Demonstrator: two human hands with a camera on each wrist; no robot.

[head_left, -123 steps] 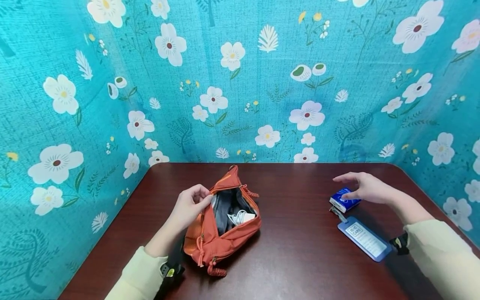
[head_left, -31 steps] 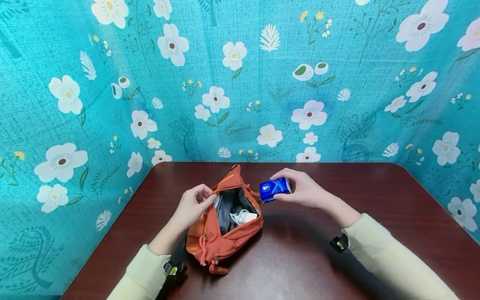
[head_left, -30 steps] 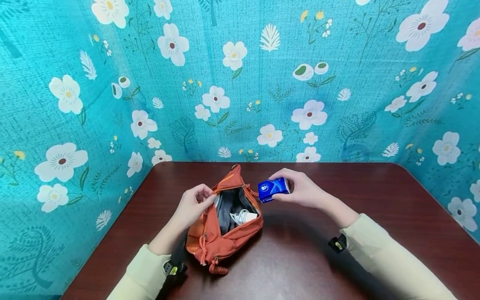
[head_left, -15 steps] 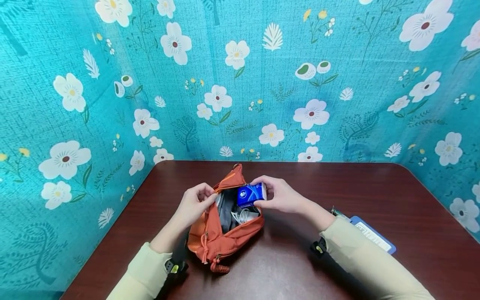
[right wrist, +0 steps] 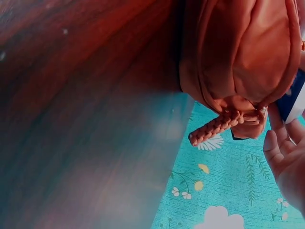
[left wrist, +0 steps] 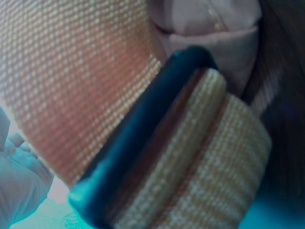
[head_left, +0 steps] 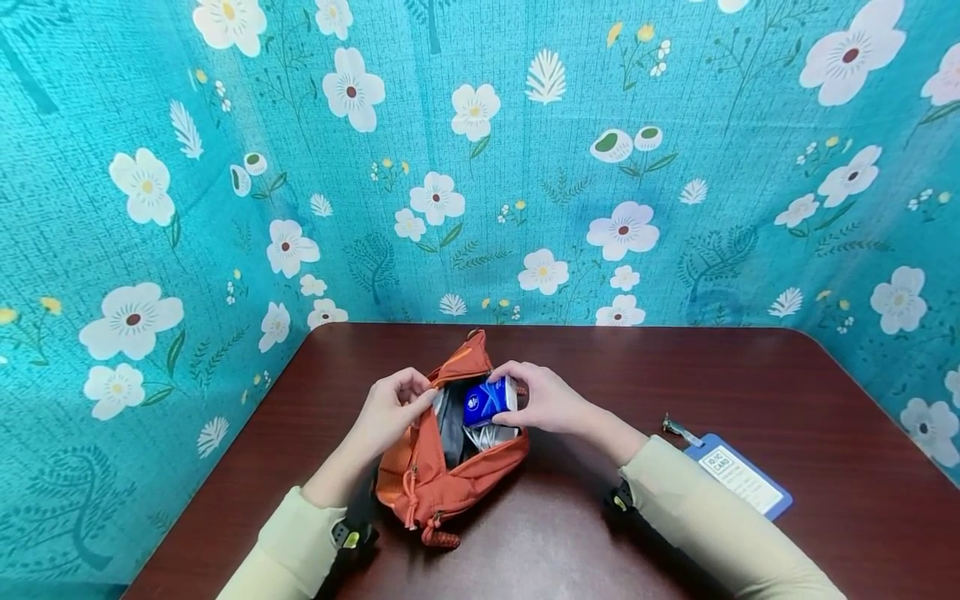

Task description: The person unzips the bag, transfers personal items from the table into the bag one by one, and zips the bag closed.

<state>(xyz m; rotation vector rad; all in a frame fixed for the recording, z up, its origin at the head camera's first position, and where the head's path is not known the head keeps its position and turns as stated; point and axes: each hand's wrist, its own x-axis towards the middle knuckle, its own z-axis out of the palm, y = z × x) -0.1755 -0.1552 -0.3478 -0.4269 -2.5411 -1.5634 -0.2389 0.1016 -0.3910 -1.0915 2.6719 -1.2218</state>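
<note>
The small blue rectangular packet with a white end [head_left: 485, 402] has moved leftward since the earlier frames, from beside the bag into the mouth of the open orange-red fabric bag [head_left: 480, 479]. The right hand [head_left: 546, 400] pinches it there between thumb and fingers — just above a coiled white cable [head_left: 483, 437] inside. The left hand [head_left: 392, 407] pinches the bag's left edge. A blue-framed card holder [head_left: 742, 479] lies to the right on the dark reddish-brown wooden desk [head_left: 615, 358].

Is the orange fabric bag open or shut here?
Open: the orange fabric bag gapes, showing its dark grey lining and coiled white cable; the left hand holds the bag's edge.
</note>
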